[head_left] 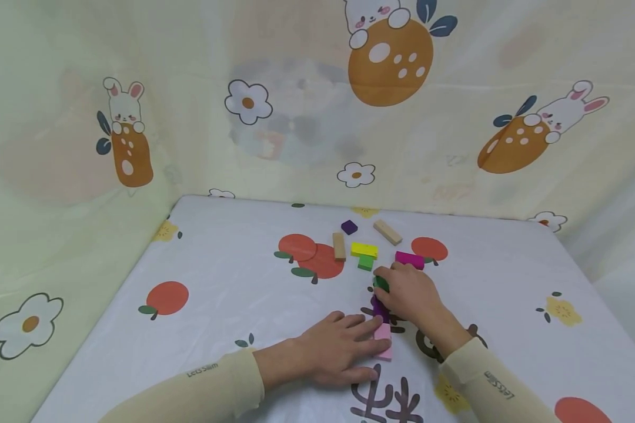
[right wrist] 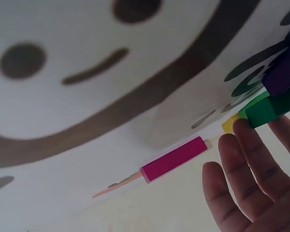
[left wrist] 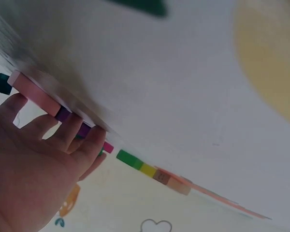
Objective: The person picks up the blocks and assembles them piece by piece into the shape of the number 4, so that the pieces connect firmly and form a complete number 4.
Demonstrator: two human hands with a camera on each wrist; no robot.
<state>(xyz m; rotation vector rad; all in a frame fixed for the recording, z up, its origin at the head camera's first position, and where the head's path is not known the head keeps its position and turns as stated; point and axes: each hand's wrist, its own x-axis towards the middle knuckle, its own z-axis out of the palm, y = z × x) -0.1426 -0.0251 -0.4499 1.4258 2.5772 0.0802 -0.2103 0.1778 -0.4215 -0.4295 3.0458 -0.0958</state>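
A pink block (head_left: 383,333), a purple block (head_left: 379,309) and a dark green block (head_left: 381,283) lie end to end in a row on the table. My left hand (head_left: 333,349) is spread flat, its fingertips against the left side of the pink and purple blocks. In the left wrist view, the left hand's fingers reach along the pink block (left wrist: 35,94). At the row's far end my right hand (head_left: 410,294) pinches the dark green block between thumb and fingers. The right wrist view shows this dark green block (right wrist: 269,110) touching the purple one (right wrist: 282,72).
Beyond the hands lie a light green block (head_left: 366,262), a yellow block (head_left: 364,249), two plain wooden blocks, one of them upright-pointing (head_left: 339,247), a magenta block (head_left: 410,259) and a small dark purple block (head_left: 349,227). A printed white cloth (head_left: 233,252) covers the table, with patterned curtains behind.
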